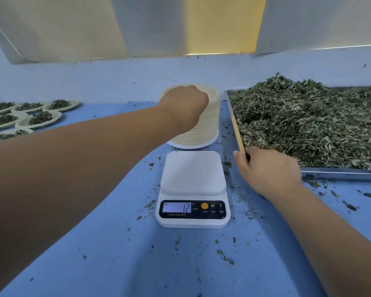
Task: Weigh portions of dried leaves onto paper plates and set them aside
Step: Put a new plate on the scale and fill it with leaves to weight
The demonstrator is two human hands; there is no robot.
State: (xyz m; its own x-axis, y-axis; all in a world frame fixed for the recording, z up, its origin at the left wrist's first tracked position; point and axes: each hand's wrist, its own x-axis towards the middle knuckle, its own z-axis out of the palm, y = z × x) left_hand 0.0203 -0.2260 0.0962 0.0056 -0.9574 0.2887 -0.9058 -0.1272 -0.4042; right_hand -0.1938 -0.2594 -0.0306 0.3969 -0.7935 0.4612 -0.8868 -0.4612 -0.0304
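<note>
Head: round paper plates [210, 125], shredded leaves [308, 121]

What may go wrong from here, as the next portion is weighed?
The scale reads 12 with nothing on it; without zeroing, the portion may be wrong. The plates in the stack nest tightly, so the left hand may lift several. The right hand grips the heaped tray; a pull may spill leaves.

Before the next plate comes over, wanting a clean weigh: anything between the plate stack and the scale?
Nothing visible. The scale is bare; only stray leaf crumbs lie between it and the plate stack.
</note>
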